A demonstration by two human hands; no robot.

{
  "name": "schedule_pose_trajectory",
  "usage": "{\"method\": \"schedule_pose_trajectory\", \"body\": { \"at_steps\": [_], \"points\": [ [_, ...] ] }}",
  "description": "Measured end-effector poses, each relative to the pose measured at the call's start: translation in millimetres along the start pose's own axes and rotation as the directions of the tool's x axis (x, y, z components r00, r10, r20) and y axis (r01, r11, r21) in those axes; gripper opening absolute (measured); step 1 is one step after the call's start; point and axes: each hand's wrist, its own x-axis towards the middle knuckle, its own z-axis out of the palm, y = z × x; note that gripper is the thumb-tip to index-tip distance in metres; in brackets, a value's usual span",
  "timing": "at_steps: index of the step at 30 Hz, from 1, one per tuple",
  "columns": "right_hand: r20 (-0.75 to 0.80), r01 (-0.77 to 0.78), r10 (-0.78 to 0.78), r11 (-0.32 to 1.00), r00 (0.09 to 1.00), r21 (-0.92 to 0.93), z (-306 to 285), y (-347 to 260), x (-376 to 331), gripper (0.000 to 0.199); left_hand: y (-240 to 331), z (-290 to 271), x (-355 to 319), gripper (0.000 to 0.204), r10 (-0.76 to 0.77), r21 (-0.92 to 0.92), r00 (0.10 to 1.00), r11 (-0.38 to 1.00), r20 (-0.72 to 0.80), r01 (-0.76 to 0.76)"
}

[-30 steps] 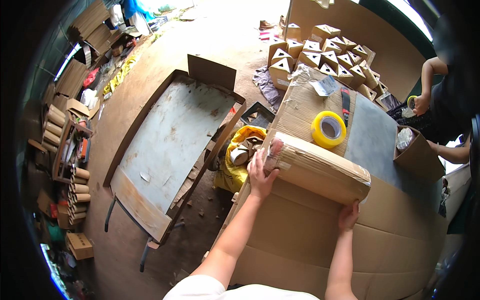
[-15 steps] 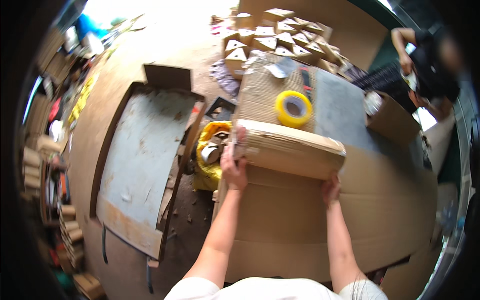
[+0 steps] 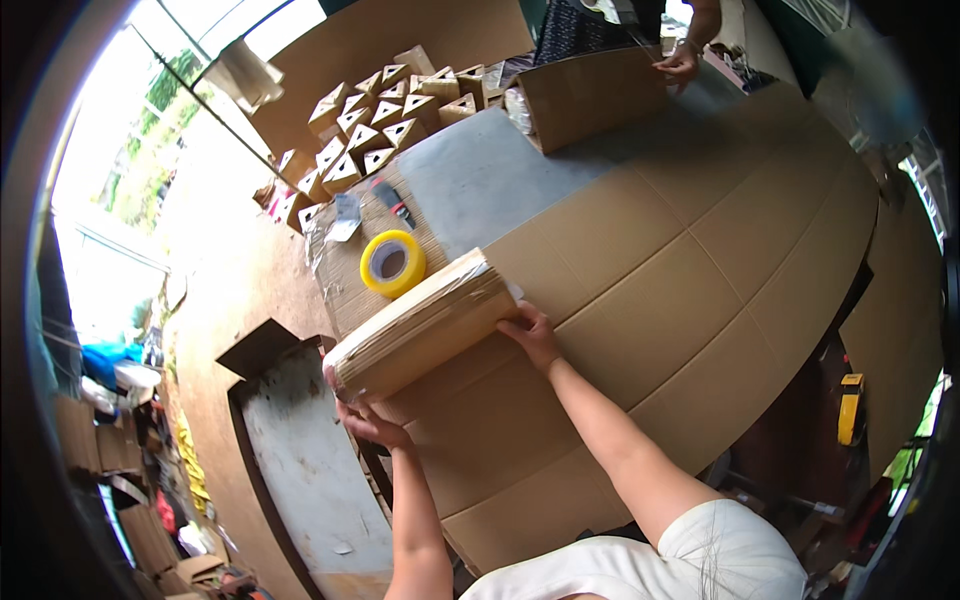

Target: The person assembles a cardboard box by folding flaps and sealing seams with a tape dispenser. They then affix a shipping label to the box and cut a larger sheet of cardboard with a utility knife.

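Observation:
A long cardboard package (image 3: 430, 330) with ridged layers along its side lies slantwise on the cardboard-covered table (image 3: 650, 290). Clear tape shines at its ends. My left hand (image 3: 372, 425) grips the near left end, its fingertips partly hidden behind the package. At the far right end, my right hand (image 3: 532, 335) holds the lower edge, thumb and fingers pressed on the corner. Just beyond the package lies a wide yellow-edged roll of tape (image 3: 416, 262). Farther back are a red and black utility knife (image 3: 393, 203) and a crumpled clear plastic scrap (image 3: 345, 218).
Several triangular cardboard boxes (image 3: 385, 110) stand grouped beyond the table. A grey sheet (image 3: 500, 180) covers part of the tabletop. Across it, a co-worker's hand (image 3: 680, 65) is beside an open cardboard box (image 3: 600, 95). A low grey-topped stand (image 3: 310, 440) is at the left.
My view has swung to the right, so the table now appears slanted. Both hands remain on the package ends. The co-worker's hand now shows at the cardboard box.

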Motion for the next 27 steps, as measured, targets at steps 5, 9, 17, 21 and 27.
{"method": "schedule_pose_trajectory", "body": {
  "at_steps": [5,9,17,21,27],
  "points": [
    [-0.041,0.069,-0.073,0.994,0.996,-0.090,-7,18,5,0.042,112,47,-14,0.045,0.602,0.320,0.718,0.643,0.350,-0.696],
    [-0.040,0.036,-0.041,0.994,0.998,-0.105,-4,9,1,0.045,137,106,-10,0.047,0.410,0.178,0.529,0.640,0.743,-0.747],
    [-0.042,0.208,-0.230,0.934,0.972,-0.292,-39,-48,80,0.016,131,121,-20,0.046,0.379,0.314,0.541,0.515,0.751,-0.797],
    [0.222,0.354,-0.278,0.778,0.935,-0.519,-9,-31,177,0.017,127,123,-29,0.047,0.359,0.366,0.563,0.486,0.745,-0.794],
    [0.437,0.593,-0.481,0.235,0.760,-0.770,15,20,226,0.015,134,137,-27,0.048,0.320,0.379,0.552,0.466,0.770,-0.799]
  ]
}}
